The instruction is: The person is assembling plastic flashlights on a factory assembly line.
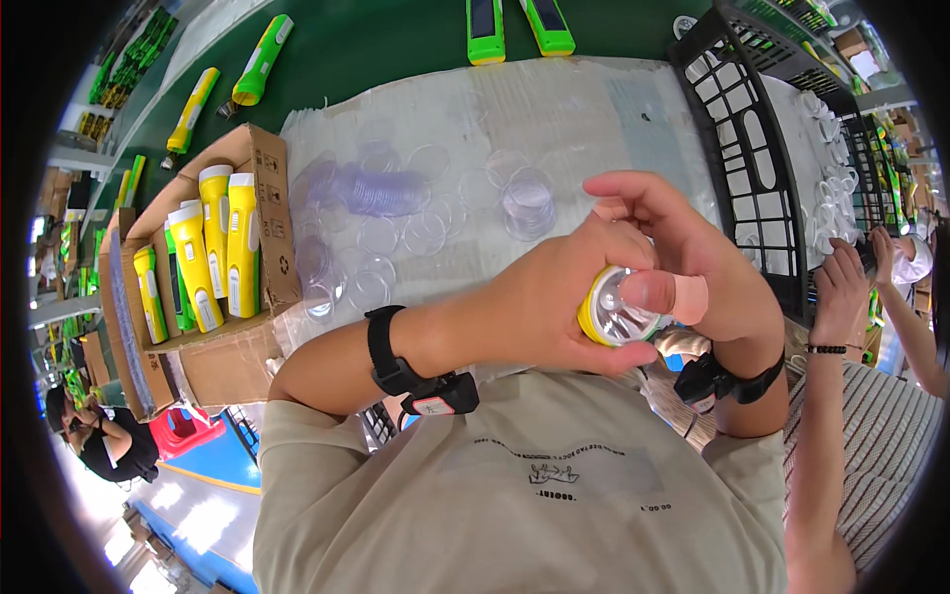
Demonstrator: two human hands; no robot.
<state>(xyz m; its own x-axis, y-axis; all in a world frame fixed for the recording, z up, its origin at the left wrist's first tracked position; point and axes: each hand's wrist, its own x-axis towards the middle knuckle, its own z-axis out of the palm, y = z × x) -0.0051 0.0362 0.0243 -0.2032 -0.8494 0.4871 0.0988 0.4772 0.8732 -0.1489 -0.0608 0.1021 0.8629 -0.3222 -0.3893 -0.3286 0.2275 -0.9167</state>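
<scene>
The flashlight head (614, 319), yellow-rimmed with a shiny clear face, is held just in front of the chest. The left hand (584, 277) is curled closed around its rim. The right hand (698, 247) is half open, its bandaged thumb against the face; whether its bent fingers grip anything, I cannot tell. Beyond, clear discs (378, 236) lie loose on a pale covering (584, 109), with a row of overlapping discs (381, 190) at left. Farther left stands a cardboard box (269, 213) of upright yellow and green flashlights (215, 243); at right, a black crate (754, 148). Two green flashlights (486, 30) lie at the far edge.
</scene>
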